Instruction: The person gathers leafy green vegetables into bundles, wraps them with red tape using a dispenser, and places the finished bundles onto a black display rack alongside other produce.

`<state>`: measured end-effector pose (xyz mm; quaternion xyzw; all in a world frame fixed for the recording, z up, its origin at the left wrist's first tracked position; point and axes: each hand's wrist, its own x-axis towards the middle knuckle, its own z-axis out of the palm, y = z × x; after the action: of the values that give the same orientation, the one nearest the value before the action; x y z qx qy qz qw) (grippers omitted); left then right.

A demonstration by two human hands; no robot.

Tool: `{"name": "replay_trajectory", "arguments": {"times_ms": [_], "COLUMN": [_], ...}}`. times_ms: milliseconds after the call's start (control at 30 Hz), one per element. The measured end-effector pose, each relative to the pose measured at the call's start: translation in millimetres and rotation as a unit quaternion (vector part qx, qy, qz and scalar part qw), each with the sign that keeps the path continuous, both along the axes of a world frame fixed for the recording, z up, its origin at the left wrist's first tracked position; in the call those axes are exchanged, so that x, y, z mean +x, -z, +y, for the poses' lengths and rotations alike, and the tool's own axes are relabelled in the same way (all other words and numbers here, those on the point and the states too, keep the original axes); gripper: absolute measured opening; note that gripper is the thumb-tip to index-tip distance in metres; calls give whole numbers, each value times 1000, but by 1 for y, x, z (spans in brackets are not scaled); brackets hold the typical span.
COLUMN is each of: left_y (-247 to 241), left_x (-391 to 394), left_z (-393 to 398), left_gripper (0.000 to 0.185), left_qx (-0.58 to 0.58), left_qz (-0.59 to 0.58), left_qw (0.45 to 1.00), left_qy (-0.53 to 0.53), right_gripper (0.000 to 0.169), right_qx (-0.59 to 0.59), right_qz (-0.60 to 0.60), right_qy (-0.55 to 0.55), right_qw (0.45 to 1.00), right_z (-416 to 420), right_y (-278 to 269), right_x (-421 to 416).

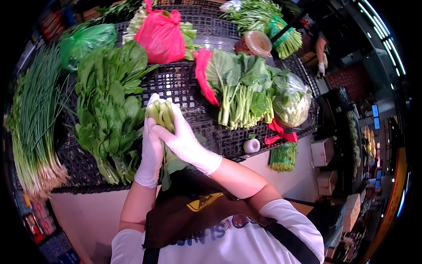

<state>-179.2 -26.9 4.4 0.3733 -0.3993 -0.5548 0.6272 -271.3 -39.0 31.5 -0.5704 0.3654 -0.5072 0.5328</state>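
Both hands wear thin white gloves and are wrapped around one bunch of leafy greens. Its thick, pale green stem ends point away from me, and its leaves hang down towards my apron. My left hand grips the bunch from the left. On the other side, my right hand closes over it, thumb across the stems. Right of my hands lies a pile of similar leafy greens, stems towards me. A roll of clear tape or film sits at the black crate's near edge.
Spinach-like greens and scallions lie left. Farther back are a green bag, a knotted pink bag and a plastic tub. Pink bag strips and a bagged vegetable lie right. Another person's gloved hand shows beyond.
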Motion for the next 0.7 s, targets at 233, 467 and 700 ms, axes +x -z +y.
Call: {"name": "replay_trajectory", "arguments": {"times_ms": [233, 467, 700], "left_y": [-2, 0, 17], "left_x": [4, -3, 6], "left_z": [-15, -24, -16], "left_gripper": [95, 57, 31], "left_qx": [-18, 57, 124], "left_qz": [43, -55, -41], "left_qw": [993, 981, 989], "left_qy": [107, 179, 68], "right_gripper": [41, 54, 40], "right_qx": [73, 58, -146], "right_qz": [-70, 11, 606], "right_qy": [-28, -175, -241], "right_qw": [994, 983, 744], "right_z": [-12, -34, -120], "right_y": [-26, -42, -40], "right_x": [-24, -40, -130]}}
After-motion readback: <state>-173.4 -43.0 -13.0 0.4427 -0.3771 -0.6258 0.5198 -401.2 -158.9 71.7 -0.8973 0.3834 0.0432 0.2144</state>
